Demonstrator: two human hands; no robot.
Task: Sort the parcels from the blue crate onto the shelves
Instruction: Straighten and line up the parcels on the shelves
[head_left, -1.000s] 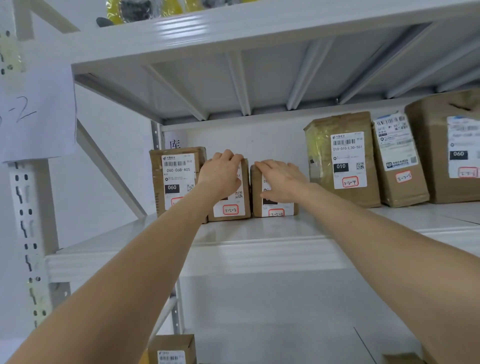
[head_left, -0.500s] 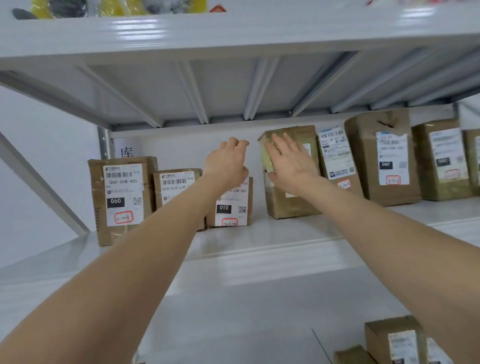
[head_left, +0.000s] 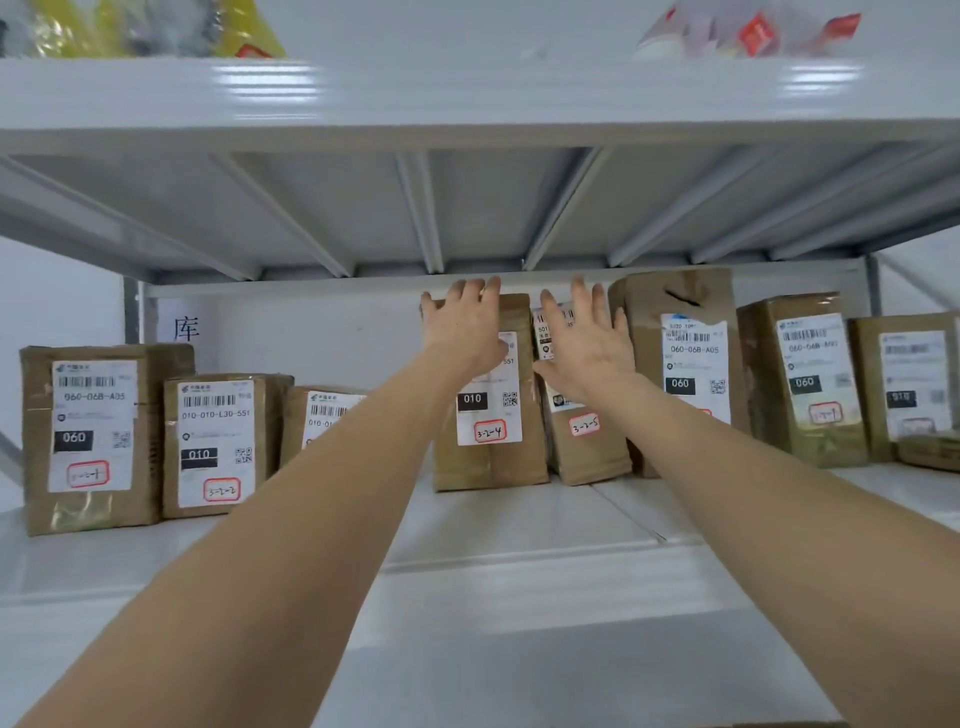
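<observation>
Brown cardboard parcels with white labels stand in a row on the white metal shelf (head_left: 519, 525). My left hand (head_left: 464, 327) lies with straight fingers against the upper front of the parcel marked 3-2-4 (head_left: 491, 447). My right hand (head_left: 584, 343) is spread flat over the front of the neighbouring parcel marked 3-2-5 (head_left: 587, 447). Neither hand grips anything. The blue crate is out of view.
To the left stand parcels marked 060 (head_left: 88, 441) and 3-2-2 (head_left: 218, 447), and a third (head_left: 317, 415) partly behind my left arm. Taller parcels (head_left: 685, 364) fill the shelf to the right. The upper shelf (head_left: 467, 98) hangs close above, carrying bags.
Both hands have left the two small parcels at the left and moved rightward along the row to the parcels marked 3-2-4 and 3-2-5. The view has swung right.
</observation>
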